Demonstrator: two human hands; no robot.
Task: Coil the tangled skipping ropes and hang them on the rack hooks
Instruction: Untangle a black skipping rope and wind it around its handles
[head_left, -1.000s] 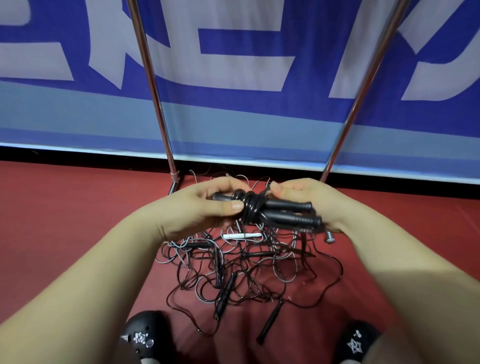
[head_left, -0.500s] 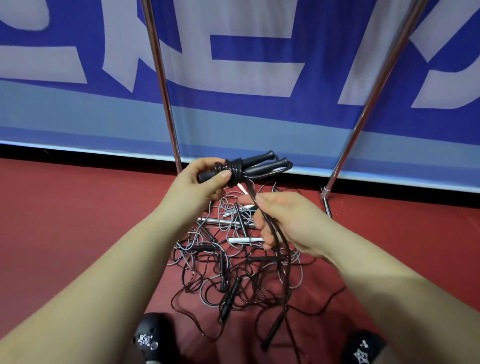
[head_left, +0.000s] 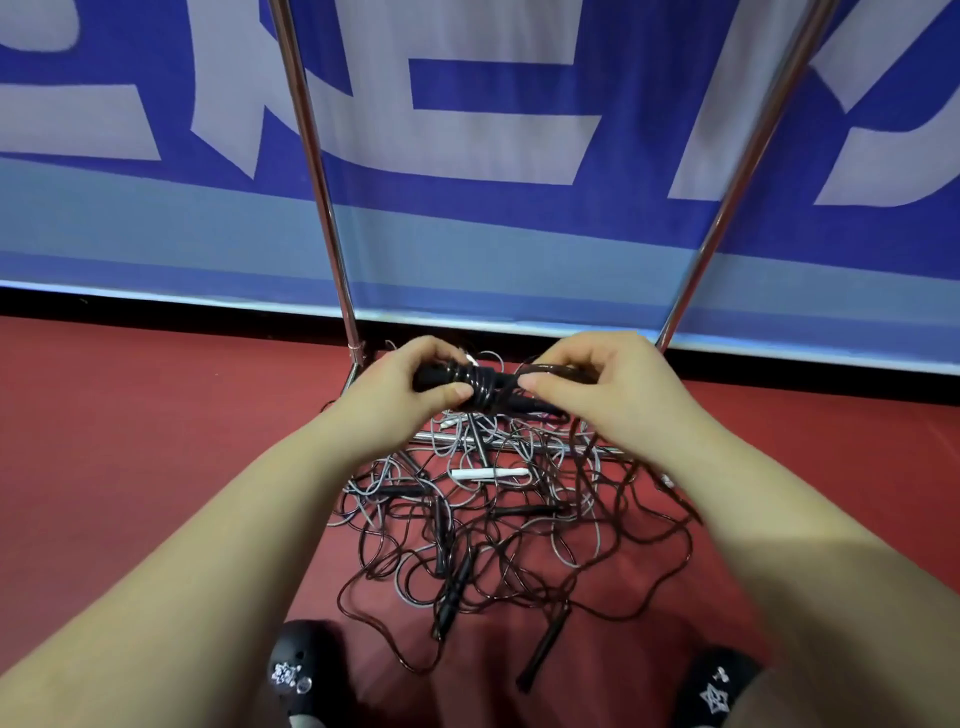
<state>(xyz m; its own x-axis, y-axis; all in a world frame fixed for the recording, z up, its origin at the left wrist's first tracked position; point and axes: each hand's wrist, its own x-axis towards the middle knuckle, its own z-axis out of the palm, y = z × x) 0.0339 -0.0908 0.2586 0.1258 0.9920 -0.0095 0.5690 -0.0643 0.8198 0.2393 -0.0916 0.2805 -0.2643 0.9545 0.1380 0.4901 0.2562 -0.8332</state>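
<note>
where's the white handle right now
In the head view the white handle lies flat on the red floor in the tangled rope pile, just below both hands and in front of the rack's bottom bar.

The right hand (head_left: 613, 395), which half a second ago hung below the handles (head_left: 519, 397) with the cord trailing down, is now up beside the left hand (head_left: 410, 389), pinching a loop at the wraps. The handles, tilted upward before, now lie level and lower.
</note>
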